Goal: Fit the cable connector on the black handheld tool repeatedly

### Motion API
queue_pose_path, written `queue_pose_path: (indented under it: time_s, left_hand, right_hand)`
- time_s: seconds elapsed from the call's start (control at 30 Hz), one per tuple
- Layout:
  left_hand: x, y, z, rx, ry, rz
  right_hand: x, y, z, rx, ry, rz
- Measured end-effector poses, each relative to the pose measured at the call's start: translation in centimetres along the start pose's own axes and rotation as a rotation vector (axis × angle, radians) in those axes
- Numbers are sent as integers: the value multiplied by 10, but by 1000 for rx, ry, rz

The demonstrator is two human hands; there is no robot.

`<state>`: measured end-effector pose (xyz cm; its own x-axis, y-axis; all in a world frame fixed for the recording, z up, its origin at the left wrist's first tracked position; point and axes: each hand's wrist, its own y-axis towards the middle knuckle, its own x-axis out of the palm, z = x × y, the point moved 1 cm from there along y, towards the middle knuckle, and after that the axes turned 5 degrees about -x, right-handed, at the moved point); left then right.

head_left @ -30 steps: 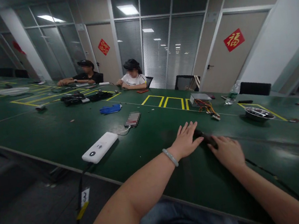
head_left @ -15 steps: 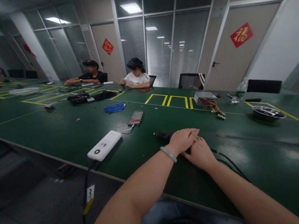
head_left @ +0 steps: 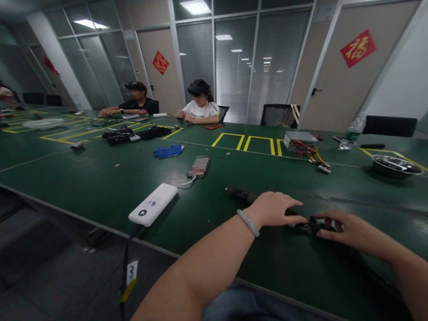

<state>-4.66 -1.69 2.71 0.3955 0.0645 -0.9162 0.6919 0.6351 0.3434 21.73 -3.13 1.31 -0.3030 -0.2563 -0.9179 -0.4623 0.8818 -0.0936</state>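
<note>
A black cylindrical plug [head_left: 238, 194] with a small metal tip, like a car-charger plug, lies on the green table just beyond my left wrist. My left hand [head_left: 276, 209] is stretched flat above the table, fingers spread and pointing right. Its thumb tip comes close to a dark cable piece [head_left: 308, 226]; whether they touch I cannot tell. Around that dark cable my right hand [head_left: 347, 229] has its thumb and fingers curled. Part of the cable is hidden under both hands, and its end by the right hand is blurred.
Left of my hands lies a white power bank [head_left: 153, 206], wired to a pixelated device [head_left: 199, 167]. Farther off are a blue glove [head_left: 168, 151], a power supply [head_left: 299, 139] with coloured wires, a bottle [head_left: 353, 133] and a metal bowl [head_left: 397, 165]. People sit across the table.
My hands, one over the other before, have come apart. The right hand has moved right and toward me with the dark cable; my left fingers have spread. The view has shifted slightly.
</note>
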Motion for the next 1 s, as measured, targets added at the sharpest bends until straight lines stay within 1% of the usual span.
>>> queue_pose_path:
  time_s: [0.1, 0.23, 0.47, 0.53, 0.7, 0.83, 0.97, 1.0]
  left_hand:
    - [7, 3, 8, 68, 24, -36]
    - [12, 5, 15, 75, 59, -70]
    - [11, 6, 17, 51, 55, -55]
    - [12, 6, 18, 49, 56, -59]
    - [13, 7, 21, 52, 65, -23]
    - [12, 6, 23, 50, 75, -29]
    - [11, 6, 27, 38, 84, -25]
    - [11, 6, 28, 31, 86, -25]
  right_hand:
    - [2, -2, 3, 0, 109, -102]
    - [4, -1, -6, 0, 209, -134]
    - [1, -6, -16, -19, 191, -60]
    - [2, -7, -17, -20, 219, -47]
    - [5, -7, -21, -12, 311, -13]
    - [0, -11, -17, -9, 330, -30]
    - [-8, -17, -8, 28, 298, 82]
    - [-9, -20, -6, 33, 295, 92]
